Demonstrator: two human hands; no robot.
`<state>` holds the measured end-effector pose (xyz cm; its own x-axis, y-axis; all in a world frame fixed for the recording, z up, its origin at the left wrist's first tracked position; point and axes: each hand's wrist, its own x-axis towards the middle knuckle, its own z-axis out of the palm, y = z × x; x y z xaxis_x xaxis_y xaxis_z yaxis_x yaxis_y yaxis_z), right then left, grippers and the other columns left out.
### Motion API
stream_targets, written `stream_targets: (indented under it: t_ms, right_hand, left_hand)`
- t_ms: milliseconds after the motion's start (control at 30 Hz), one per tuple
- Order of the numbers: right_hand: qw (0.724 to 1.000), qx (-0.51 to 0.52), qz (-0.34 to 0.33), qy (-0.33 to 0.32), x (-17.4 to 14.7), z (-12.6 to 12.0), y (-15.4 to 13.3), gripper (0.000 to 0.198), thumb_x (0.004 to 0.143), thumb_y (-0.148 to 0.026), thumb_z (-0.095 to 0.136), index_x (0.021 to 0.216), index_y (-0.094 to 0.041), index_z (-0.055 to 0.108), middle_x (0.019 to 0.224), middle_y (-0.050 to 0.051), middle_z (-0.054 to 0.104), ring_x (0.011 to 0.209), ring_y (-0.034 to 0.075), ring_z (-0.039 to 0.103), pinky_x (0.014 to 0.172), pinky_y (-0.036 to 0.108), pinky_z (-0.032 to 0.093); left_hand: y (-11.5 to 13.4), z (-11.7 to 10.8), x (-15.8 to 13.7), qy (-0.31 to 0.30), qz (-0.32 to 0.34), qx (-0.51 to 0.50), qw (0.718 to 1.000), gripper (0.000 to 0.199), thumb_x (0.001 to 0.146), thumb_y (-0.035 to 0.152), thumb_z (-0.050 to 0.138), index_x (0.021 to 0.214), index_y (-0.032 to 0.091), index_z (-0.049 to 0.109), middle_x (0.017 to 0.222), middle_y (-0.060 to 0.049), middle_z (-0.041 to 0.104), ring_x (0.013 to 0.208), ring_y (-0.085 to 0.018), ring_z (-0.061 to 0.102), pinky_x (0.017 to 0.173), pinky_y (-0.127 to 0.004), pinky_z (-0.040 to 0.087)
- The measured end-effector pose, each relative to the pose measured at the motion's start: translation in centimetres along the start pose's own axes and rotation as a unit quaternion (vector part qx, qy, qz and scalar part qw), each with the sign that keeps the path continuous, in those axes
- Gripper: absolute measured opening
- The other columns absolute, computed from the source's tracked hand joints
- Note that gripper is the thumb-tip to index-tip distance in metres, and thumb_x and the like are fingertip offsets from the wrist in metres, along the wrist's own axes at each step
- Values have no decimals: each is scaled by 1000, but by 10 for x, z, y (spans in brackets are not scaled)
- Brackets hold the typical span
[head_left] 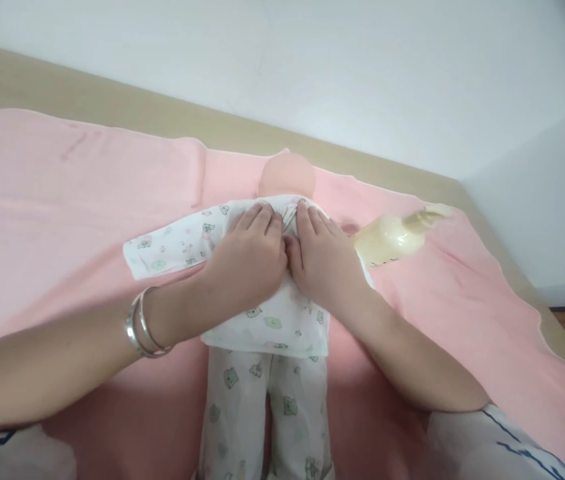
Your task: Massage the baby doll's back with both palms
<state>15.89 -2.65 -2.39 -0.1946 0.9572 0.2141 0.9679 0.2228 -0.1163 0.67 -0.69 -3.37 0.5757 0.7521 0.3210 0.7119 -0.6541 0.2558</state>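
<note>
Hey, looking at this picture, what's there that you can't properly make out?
- Head view: the chest of the white printed top, covered by the left hand and right hand.
- Head view: whether the fingertips pinch fabric, hidden by the hands themselves.
- Head view: anything below the trousers, cut off by the bottom edge.
- Head view: dark marks on the pale yellow bottle, too small and blurred.

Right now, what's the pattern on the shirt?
Small animal motifs, some green, on white; the shirt shows in the head view.
</note>
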Motion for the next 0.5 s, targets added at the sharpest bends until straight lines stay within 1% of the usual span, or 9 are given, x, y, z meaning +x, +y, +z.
stream_targets:
  t_ms: [33, 100, 167, 200, 267, 333, 433, 500]
  right_hand:
    - [1000, -17, -3, 2, -5, -3, -4, 61, 101, -32, 29, 149, 4, 42, 147, 29, 53, 142, 40, 49, 116, 59, 40]
    - [999, -46, -9, 4, -13, -7, -10, 61, 101, -34, 31, 148, 3, 44, 144, 30, 56, 138, 41, 52, 114, 60, 41]
    - [998, -62, -10, -1, -19, -9, -15, 61, 101, -34, 33, 149, 4, 44, 145, 31, 55, 137, 42, 53, 115, 60, 40]
    - [998, -64, -9, -5, -19, -9, -16, 61, 101, -33, 34, 149, 4, 44, 145, 32, 55, 138, 43, 52, 115, 61, 39]
    - [998, -57, -4, -13, -17, -10, -15, 61, 100, -33, 36, 148, 3, 45, 146, 32, 54, 139, 43, 51, 116, 60, 39]
    - [999, -42, 5, -19, -11, -9, -10, 61, 99, -32, 38, 149, 1, 46, 148, 29, 54, 140, 41, 50, 116, 57, 41]
    - [999, -18, 26, -25, 4, -7, 1, 61, 97, -29, 35, 150, 0, 44, 151, 25, 52, 143, 38, 48, 116, 55, 43]
    - [999, -2, 33, -35, 12, -5, 9, 62, 96, -25, 31, 151, 1, 42, 152, 23, 52, 144, 36, 47, 114, 54, 45]
  left_hand:
    - [-5, -1, 3, -1, -12, -25, 1000, 49, 96, 20, 31, 127, -2, 60, 142, -27, 56, 142, -38, 46, 122, -55, 35]
    - [-15, -3, 11, -5, -63, -76, 995, 47, 96, 28, 35, 125, 4, 62, 139, -23, 60, 138, -36, 50, 119, -54, 40]
    - [-23, -5, 18, -16, -114, -113, 987, 45, 96, 35, 38, 121, 8, 63, 133, -20, 64, 131, -35, 56, 114, -53, 44]
    - [-26, -5, 20, -19, -128, -123, 984, 45, 97, 38, 37, 119, 9, 63, 131, -19, 64, 129, -35, 57, 113, -53, 45]
    - [-27, -4, 22, -15, -126, -117, 985, 48, 99, 39, 33, 122, 8, 62, 133, -20, 63, 130, -34, 55, 115, -53, 43]
    - [-25, -3, 21, -7, -109, -87, 990, 51, 101, 36, 29, 129, 5, 58, 138, -21, 60, 137, -35, 50, 119, -54, 37]
    - [-15, -3, 13, -23, -96, -36, 994, 58, 101, 34, 28, 140, -3, 50, 146, -26, 53, 143, -37, 44, 121, -55, 34]
    - [-8, -4, 6, -33, -79, -8, 996, 59, 101, 32, 28, 142, -6, 47, 149, -27, 50, 145, -38, 42, 122, -54, 34]
